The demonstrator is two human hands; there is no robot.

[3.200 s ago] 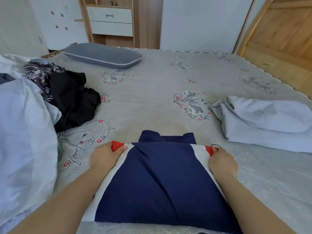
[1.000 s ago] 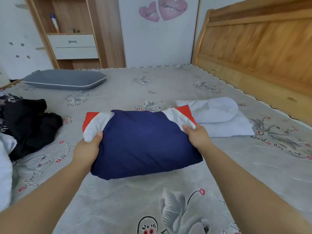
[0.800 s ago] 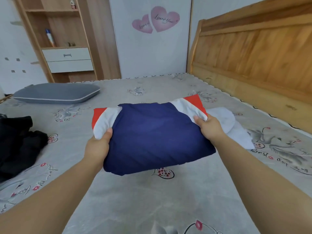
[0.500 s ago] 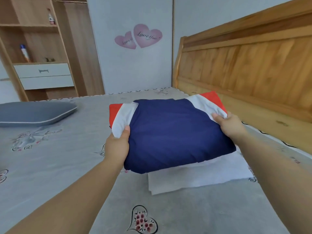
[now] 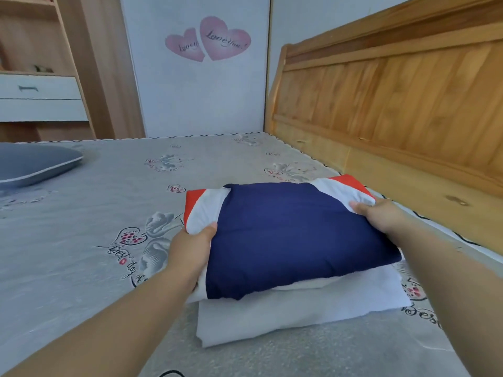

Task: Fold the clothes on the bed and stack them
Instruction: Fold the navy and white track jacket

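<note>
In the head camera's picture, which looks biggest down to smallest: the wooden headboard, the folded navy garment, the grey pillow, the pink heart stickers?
1. wooden headboard
2. folded navy garment, though it is nearest the camera
3. grey pillow, cut off at the edge, and pink heart stickers: alike, unsure

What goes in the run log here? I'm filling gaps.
step: stacking | left hand, right hand: grip navy garment | resting on white garment | release pending

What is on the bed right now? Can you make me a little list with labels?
top of pile: folded navy garment with white and red ends
under it: folded white garment
left hand: grips the navy garment's left end
right hand: grips its right end
bed: grey sheet with flower and heart prints
pillow: grey, far left
behind: wooden headboard, pink heart stickers on the wall
</note>
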